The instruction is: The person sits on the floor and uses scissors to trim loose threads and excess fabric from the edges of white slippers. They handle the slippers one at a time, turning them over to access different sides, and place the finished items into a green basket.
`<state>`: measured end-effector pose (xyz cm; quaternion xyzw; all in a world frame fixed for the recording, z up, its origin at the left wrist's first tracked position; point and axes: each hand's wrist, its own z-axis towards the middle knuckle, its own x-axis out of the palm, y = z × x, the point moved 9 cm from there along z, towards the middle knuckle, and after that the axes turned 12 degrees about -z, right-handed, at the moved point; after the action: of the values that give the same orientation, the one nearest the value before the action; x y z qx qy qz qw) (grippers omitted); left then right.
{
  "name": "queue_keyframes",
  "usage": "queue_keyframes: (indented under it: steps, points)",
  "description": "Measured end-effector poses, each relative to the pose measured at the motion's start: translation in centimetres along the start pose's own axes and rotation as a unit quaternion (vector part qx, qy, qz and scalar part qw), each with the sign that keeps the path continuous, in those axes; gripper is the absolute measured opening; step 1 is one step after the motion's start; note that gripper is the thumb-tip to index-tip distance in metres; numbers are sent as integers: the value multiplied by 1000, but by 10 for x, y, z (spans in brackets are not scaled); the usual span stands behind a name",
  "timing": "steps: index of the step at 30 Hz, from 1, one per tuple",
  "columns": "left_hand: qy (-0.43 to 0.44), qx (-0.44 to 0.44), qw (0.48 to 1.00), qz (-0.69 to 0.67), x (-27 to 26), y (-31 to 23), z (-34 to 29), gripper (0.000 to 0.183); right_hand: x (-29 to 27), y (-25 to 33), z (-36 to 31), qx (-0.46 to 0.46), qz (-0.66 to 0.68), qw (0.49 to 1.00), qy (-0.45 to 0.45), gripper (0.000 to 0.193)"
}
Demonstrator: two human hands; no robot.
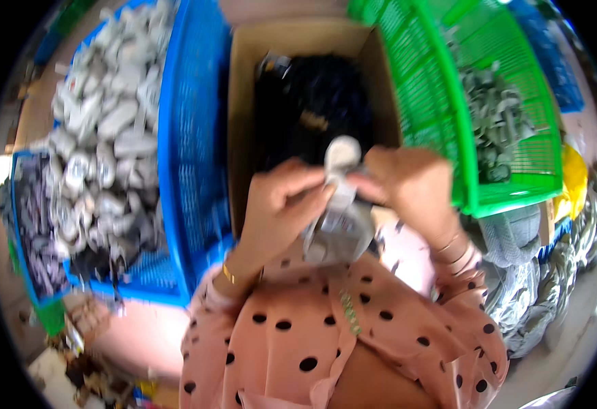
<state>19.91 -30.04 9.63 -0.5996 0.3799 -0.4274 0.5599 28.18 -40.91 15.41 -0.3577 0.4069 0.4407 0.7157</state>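
1. Holding a pale grey item in front of the chest, over the near end of the cardboard box. Too blurred to identify.
2. With left hand: pinching the item's left side between thumb and fingers.
3. With right hand: apparently grasping the item's right side, with fingers curled and thumb against it. Too smeared to see exact contact.
4. Gripping from both sides probably to steady it; keeping it central likely for a clear view.
5. Inside the box: dark pieces, heaped below the far edge. Directly ahead, presumably to suit either hand.
6. Along the box's left edge: blue crate, piled with pale pieces, close in colour to the held item.
7. Beside the box's right edge: green crate, with grey pieces bunched toward its left wall.
8. Flanking the box this way probably to separate kinds within reach.
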Motion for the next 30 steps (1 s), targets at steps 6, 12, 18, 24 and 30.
queue_keyframes:
  steps: [6, 12, 18, 24, 30]
  points:
    - [-73, 41, 993, 79, -8, 7, 7, 16, 36, -41, -16, 179, 378, 907, 44, 36]
    - [-104, 239, 932, 252, 15, -33, 7, 15, 16, -23, -22, 239, 390, 889, 39, 52]
    - [-71, 334, 882, 324, 45, -40, -3, 17, 14, -20, -12, 279, 293, 912, -66, 49]
    - [-73, 358, 878, 309, 50, -42, -4, 21, 12, -25, -14, 220, 287, 928, -83, 37]
    - [-111, 285, 945, 119, 17, -48, 19, 26, -6, -33, 1, 108, 407, 906, -50, 28]
